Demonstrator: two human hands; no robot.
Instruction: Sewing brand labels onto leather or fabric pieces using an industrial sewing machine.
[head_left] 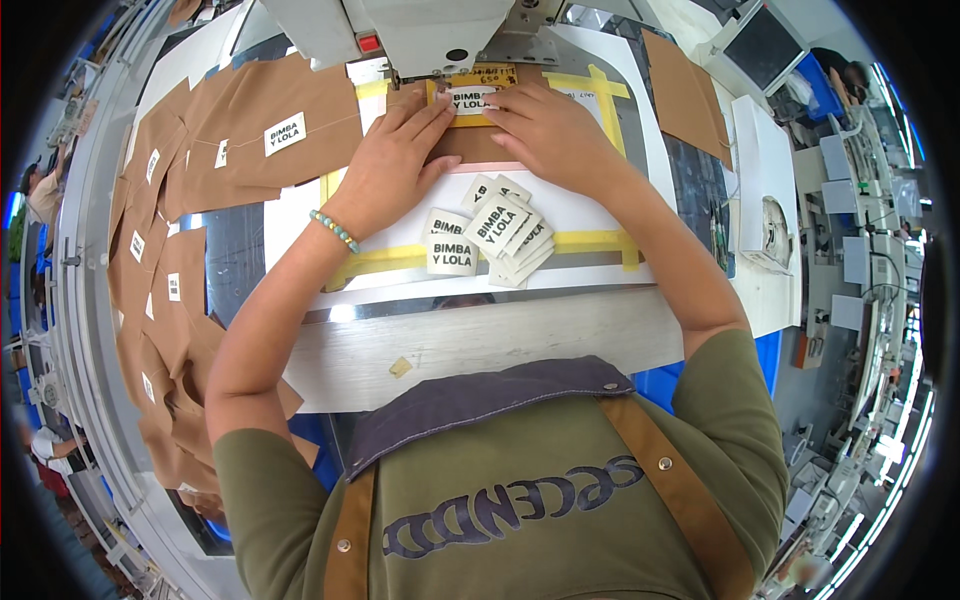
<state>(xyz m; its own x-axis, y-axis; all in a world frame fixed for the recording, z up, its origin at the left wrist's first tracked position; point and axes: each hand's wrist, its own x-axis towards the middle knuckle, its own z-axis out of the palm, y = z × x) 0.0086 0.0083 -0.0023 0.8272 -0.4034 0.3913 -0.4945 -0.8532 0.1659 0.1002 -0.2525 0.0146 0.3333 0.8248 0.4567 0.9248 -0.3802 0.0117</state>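
Under the head of a sewing machine (425, 35), a white printed label (472, 101) sits within a yellow template (468, 122) on a brown fabric piece (458, 145). My left hand (395, 165) lies on the brown piece with fingers outstretched, its fingertips at the label's left side. From the right, my right hand (550, 135) rests with its fingers apart and tips at the label's right edge. Neither hand grips anything that I can see. Nearer to me, several loose white labels (497, 222) lie in an overlapping pile on a white sheet.
Joined brown pieces (330, 110) with white labels spread over the left side and hang down the table's edge. Yellow tape (590, 242) frames the work area. At the right are another brown piece (690, 95), a small screen (765, 45) and a white box (765, 190).
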